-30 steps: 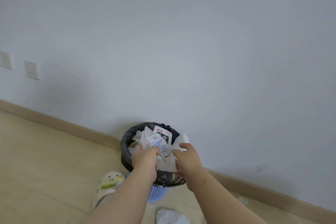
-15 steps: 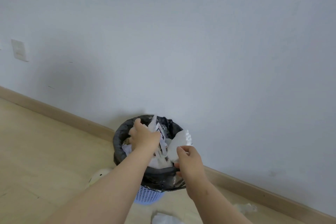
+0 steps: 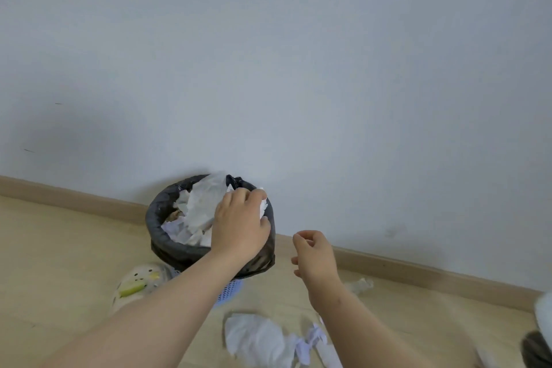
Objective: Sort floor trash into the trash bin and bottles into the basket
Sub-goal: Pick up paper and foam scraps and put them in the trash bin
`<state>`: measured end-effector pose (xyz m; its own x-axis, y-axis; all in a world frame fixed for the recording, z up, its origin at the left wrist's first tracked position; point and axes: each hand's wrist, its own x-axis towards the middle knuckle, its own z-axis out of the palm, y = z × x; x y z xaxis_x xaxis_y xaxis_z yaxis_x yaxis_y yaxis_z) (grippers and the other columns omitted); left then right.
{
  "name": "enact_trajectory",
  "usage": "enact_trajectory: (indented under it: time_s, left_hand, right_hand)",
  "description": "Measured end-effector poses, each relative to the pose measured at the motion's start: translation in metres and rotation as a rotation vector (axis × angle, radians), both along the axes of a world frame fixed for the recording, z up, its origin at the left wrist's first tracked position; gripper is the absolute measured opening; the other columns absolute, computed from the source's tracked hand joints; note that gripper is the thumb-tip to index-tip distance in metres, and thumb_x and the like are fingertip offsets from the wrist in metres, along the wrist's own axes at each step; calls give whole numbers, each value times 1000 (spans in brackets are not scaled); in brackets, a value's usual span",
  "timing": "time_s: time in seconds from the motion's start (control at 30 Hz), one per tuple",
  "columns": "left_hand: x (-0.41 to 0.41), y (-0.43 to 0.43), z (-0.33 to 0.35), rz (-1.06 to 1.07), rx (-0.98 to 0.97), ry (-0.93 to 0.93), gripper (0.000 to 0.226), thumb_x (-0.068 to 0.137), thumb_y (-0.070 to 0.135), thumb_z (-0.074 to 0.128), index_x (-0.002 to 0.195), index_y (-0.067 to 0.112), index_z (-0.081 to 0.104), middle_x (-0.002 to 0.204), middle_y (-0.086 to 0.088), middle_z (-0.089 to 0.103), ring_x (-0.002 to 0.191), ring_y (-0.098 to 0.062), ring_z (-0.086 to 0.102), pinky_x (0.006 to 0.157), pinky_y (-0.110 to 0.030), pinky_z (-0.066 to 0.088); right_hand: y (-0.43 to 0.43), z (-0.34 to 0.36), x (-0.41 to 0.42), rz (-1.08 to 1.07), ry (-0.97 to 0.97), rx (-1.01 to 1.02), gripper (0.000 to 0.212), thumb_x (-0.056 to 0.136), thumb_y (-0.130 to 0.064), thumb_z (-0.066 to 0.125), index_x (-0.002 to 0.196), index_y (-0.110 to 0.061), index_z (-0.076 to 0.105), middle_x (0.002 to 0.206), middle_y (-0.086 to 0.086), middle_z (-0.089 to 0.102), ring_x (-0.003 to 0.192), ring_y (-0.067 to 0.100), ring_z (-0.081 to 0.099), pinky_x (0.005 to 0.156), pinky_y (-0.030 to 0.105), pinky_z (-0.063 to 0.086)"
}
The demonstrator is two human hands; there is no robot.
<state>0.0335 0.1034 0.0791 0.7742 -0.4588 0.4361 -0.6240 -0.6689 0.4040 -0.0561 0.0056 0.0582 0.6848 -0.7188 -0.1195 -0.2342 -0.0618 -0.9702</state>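
The trash bin (image 3: 167, 245), a blue basket lined with a black bag, stands against the wall and is heaped with white paper and plastic trash (image 3: 200, 209). My left hand (image 3: 239, 224) lies palm down on the right side of the heap, fingers curled over a white paper piece (image 3: 263, 207) at the rim. My right hand (image 3: 313, 257) hovers to the right of the bin, loosely curled and holding nothing. No bottle or bottle basket is clearly visible.
On the wooden floor in front lie a crumpled white bag (image 3: 257, 337) and paper scraps (image 3: 310, 340). A clear wrapper (image 3: 358, 285) lies by the baseboard. A cream slipper (image 3: 140, 284) sits left of the bin. A white and dark object (image 3: 542, 337) shows at the right edge.
My right hand let go of the white paper at the rim and drew back to the right. My left hand shifted right across the bin onto that paper.
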Motion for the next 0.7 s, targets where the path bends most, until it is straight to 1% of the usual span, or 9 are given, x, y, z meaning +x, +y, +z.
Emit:
enact_trajectory:
  time_s: [0.07,0.13,0.3,0.4,0.47,0.5,0.57,0.63,0.7]
  left_hand:
    - [-15,-10,2,-118,-27,100,34,92,22,48,126,22,48,121,0,47,116,-19,43,93,-28,36]
    - [-30,-19,-2,-211,-30,253,30,91,19,48,121,22,51,117,0,47,109,-17,49,89,-30,42]
    - [-61,-45,-37,-334,127,399,29,91,21,49,120,22,52,124,0,47,110,-18,52,93,-27,42]
    - [-76,-56,-65,-363,231,480,31,92,22,48,123,20,50,129,1,44,113,-19,50,90,-27,40]
    - [-85,-61,-83,-374,309,511,32,92,22,48,124,20,49,131,0,43,113,-21,48,89,-29,41]
    - [-90,-63,-92,-382,362,516,32,92,22,47,124,19,49,131,-2,43,114,-22,47,90,-30,41]
    - [-100,-66,-109,-390,467,498,32,94,24,46,125,19,48,130,-5,42,118,-26,43,96,-34,41]
    - [-111,-67,-125,-394,543,480,34,93,23,42,127,18,45,132,-7,41,121,-29,40,98,-37,39]
    - [-122,-68,-142,-406,595,492,43,91,21,41,134,22,40,140,-5,34,126,-28,35,100,-38,37]
  right_hand:
    - [-12,-7,-18,-45,28,-28,7,94,-22,48,98,-19,53,87,-7,53,89,22,57,84,39,50]
    - [-24,-16,-37,-94,56,-35,9,93,-19,49,100,-16,54,84,-7,53,87,24,57,81,39,49]
    - [-49,-43,-91,-159,166,-14,19,93,-13,48,111,-11,53,85,-6,52,86,22,55,79,36,46]
    - [-63,-64,-120,-161,270,-60,25,93,-11,45,116,-9,52,86,0,54,69,14,49,61,25,41]
    - [-68,-81,-134,-147,368,-92,29,92,-10,43,121,-8,50,80,0,53,64,11,47,55,24,37]
    - [-69,-91,-140,-131,423,-99,32,92,-10,43,123,-8,49,81,0,53,65,12,48,57,25,38]
    - [-69,-110,-147,-74,526,-107,37,91,-11,44,128,-9,46,98,7,55,74,17,51,64,25,40]
    - [-70,-128,-151,-36,605,-114,39,89,-13,45,128,-12,46,119,13,51,89,23,54,72,26,42]
    - [-77,-144,-155,-26,685,-138,39,87,-16,47,126,-15,48,124,13,49,105,31,54,83,32,45]
